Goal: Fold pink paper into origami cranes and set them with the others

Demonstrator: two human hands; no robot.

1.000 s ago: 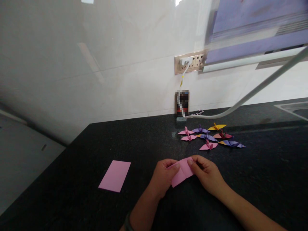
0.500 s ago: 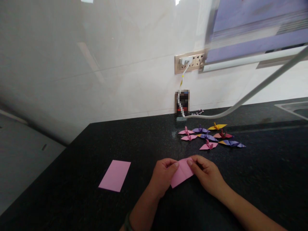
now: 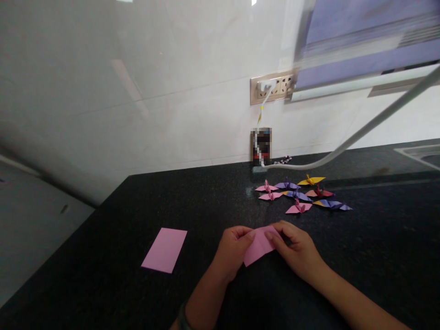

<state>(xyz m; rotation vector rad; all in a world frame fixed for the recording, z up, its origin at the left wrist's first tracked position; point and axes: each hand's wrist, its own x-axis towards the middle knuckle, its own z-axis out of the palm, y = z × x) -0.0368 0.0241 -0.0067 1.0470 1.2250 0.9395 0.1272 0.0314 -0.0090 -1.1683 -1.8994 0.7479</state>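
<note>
My left hand [image 3: 233, 252] and my right hand [image 3: 296, 250] pinch the two sides of a folded pink paper [image 3: 258, 245] that lies on the black counter [image 3: 137, 293]. The thumbs press on its upper edge and the fingers are curled. A second pink sheet [image 3: 164, 250] lies flat to the left, apart from both hands. Several folded paper cranes [image 3: 299, 195] in pink, purple and yellow sit in a cluster beyond my right hand.
A white tiled wall rises behind the counter with a socket strip [image 3: 272, 89] and a plugged white cable [image 3: 347, 144] running across to the right. A small dark box [image 3: 261, 145] stands against the wall. The counter's left edge drops off at the left.
My right hand's fingers have slid a little to the left over the pink paper, covering more of its right part. The left hand has barely moved.
</note>
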